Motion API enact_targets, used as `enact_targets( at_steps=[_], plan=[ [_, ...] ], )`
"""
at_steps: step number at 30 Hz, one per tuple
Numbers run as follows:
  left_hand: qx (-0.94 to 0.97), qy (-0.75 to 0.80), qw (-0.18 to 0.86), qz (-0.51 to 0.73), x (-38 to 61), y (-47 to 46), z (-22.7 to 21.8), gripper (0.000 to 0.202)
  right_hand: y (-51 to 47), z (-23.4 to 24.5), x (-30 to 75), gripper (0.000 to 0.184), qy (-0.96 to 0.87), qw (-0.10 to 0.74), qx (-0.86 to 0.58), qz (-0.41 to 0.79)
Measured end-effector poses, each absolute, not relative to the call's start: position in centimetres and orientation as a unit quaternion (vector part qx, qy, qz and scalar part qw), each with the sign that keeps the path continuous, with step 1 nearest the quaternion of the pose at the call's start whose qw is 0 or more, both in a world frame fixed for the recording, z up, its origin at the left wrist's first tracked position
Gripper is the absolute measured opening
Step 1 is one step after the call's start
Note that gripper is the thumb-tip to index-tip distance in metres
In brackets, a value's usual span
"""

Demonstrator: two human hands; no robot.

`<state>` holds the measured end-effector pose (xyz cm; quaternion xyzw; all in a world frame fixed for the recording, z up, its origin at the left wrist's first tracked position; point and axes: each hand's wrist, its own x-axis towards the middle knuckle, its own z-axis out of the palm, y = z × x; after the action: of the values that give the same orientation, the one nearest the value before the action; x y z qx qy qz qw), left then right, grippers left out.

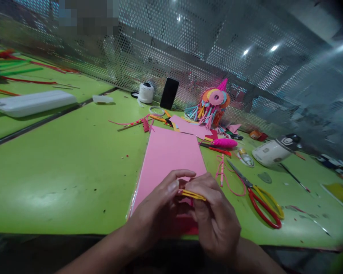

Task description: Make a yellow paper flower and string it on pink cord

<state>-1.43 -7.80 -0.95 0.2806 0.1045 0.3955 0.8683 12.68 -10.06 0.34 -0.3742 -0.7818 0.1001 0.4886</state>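
Note:
Both hands meet over the near end of a pink sheet (pixel 174 152) that seems to lie in a clear sleeve. My right hand (pixel 218 213) is closed, pinching a small piece of thin yellow strips (pixel 194 195), perhaps folded paper edges. My left hand (pixel 156 201) curls in from the other side, its thumb and fingertips at the left end of the yellow strips, closed on them. Below the hands, a red surface (pixel 185 225) shows partly at the table edge. The palms and the rest of the held piece are hidden.
Scissors with red and yellow handles (pixel 264 207) lie to the right. Behind are a fringed paper piñata (pixel 216 99), a phone (pixel 169 93), a thread spool (pixel 146 93) and a pink marker (pixel 225 143). A white bottle (pixel 274 151) lies right; a white case (pixel 36 103) left.

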Motion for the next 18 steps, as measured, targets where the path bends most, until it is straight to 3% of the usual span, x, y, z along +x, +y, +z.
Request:
enact_targets(
  at_steps=[4, 9, 18],
  plan=[
    [0.29, 0.184, 0.857, 0.385, -1.2, -7.5, -0.3, 0.045, -9.3, 0.5, 12.4, 0.017, -0.691, 0.512, -0.454, 0.233],
    [0.345, 0.246, 0.839, 0.342, -1.7, -7.2, 0.4, 0.048, -8.1, 0.7, 13.0, 0.023, -0.588, 0.487, -0.498, 0.411],
    [0.444, 0.287, 0.781, 0.331, -2.8, -6.4, 2.1, 0.032, -7.2, 1.5, 13.9, 0.028, -0.645, 0.477, -0.493, 0.336]
  ],
)
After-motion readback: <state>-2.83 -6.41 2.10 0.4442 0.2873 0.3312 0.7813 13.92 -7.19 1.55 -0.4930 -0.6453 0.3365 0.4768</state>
